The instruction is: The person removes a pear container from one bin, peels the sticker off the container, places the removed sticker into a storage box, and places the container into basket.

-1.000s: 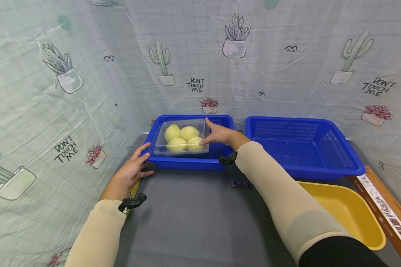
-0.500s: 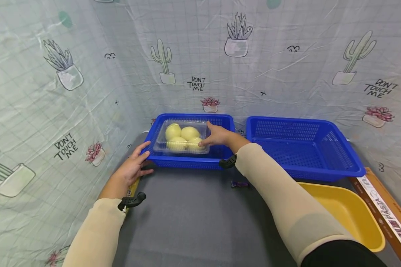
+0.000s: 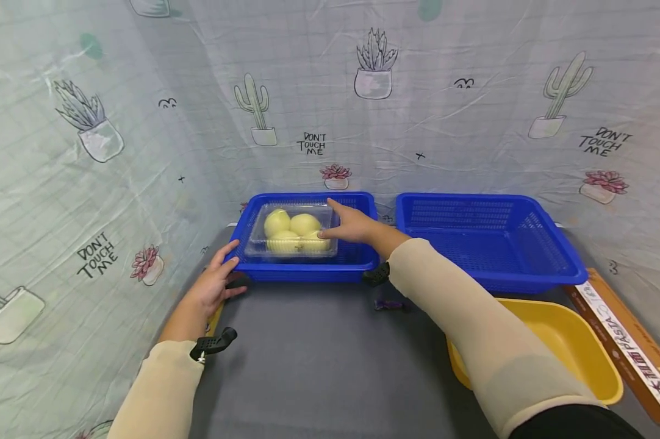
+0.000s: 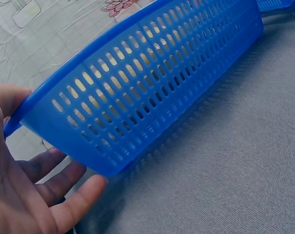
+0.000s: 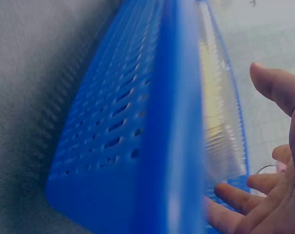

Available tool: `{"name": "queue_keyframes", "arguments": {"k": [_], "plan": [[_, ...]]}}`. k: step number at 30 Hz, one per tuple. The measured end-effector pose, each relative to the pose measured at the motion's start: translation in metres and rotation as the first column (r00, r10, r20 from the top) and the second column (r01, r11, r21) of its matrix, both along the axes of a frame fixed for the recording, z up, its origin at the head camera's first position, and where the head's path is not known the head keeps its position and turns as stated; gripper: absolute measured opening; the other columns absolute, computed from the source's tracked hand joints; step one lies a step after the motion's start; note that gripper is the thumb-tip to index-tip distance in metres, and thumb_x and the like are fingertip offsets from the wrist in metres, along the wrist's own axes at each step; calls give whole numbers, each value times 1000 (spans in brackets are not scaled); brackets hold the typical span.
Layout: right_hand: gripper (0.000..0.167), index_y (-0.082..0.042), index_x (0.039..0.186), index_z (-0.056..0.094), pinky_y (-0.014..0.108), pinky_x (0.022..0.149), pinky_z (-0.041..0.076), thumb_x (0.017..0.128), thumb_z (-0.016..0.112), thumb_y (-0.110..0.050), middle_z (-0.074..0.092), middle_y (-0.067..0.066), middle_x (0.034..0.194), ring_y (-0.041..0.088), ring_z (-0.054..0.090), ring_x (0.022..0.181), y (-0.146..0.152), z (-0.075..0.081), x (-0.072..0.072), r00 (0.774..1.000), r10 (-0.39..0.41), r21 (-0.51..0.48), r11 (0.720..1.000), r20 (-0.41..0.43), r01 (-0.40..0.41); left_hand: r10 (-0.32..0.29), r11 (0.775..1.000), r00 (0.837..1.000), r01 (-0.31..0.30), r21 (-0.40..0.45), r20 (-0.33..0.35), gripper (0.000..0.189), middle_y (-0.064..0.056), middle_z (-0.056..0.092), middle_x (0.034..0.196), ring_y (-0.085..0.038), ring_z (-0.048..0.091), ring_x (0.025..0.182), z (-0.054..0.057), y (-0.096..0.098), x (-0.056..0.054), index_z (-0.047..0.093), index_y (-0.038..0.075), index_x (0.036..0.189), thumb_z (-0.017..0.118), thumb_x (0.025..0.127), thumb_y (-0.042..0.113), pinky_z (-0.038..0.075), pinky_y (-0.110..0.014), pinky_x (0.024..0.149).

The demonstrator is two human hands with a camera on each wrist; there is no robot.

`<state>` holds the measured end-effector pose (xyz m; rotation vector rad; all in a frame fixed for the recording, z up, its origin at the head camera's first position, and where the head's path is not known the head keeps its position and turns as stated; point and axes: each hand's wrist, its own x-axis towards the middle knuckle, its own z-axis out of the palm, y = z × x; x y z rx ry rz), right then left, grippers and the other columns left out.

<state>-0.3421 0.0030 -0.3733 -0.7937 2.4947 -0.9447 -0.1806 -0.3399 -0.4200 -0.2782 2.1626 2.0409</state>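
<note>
A clear plastic box [image 3: 275, 250] of round pale yellow-green fruits [image 3: 288, 235] sits inside the left blue basket [image 3: 308, 272]. My right hand [image 3: 354, 224] reaches over the box's right end, thumb and fingers spread apart; in the right wrist view the thumb [image 5: 274, 85] is raised and the fingers [image 5: 235, 197] lie extended by the box's end. At the basket's front left corner is my left hand [image 3: 211, 283]. In the left wrist view one digit meets the rim, while the other fingers [image 4: 76, 202] stretch out below it, outside the basket wall.
A second blue basket [image 3: 473, 244] stands to the right. In front of it is a yellow tub [image 3: 560, 341], partly behind my right sleeve. A long brown pasta box [image 3: 626, 341] lies at the far right. A small dark purple item [image 3: 390, 305] lies on the grey table.
The whole head view has shifted a little to the left. The box stays in place in the basket, and my right thumb lies slightly further over it. My left hand stays at the corner.
</note>
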Motion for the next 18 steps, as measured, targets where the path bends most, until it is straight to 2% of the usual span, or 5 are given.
{"name": "queue_keyframes", "arguments": {"k": [5,9,14,16,18], "plan": [[98,-19,174,15,58,124,32,100,72,-50,23,8,177,36,34,156,13,14,17,995,24,-26,999,-93,-26,23,997,1000,-24,-68,-17,60,-16,10,177,-45,35,149,2,0,2,8,38,173,32,119,38,47,-62,110],[89,-19,172,24,58,121,37,102,72,-46,29,7,175,35,39,154,26,22,38,984,37,-63,997,-176,-49,44,994,999,-46,-101,-20,60,-16,8,177,-45,35,150,4,0,5,6,37,173,31,119,37,46,-62,111],[82,-18,169,32,59,122,33,102,71,-45,33,10,172,34,34,156,42,28,72,961,83,-70,992,-263,-105,144,978,989,-149,-149,-44,60,-18,10,177,-42,31,153,6,-1,12,11,32,174,35,118,32,40,-66,115],[81,-17,169,33,61,124,29,103,70,-47,32,11,173,34,30,158,50,28,85,944,122,-36,990,-308,-139,179,945,978,-201,-258,-105,60,-24,19,173,-42,33,151,8,0,14,17,25,173,39,118,29,38,-65,116],[82,-17,169,33,62,125,27,103,69,-51,29,11,174,35,27,159,60,26,97,916,161,24,986,-367,-164,173,869,965,-243,-431,-197,58,-31,29,166,-47,35,148,11,1,16,26,18,171,43,117,25,34,-65,117]]}}
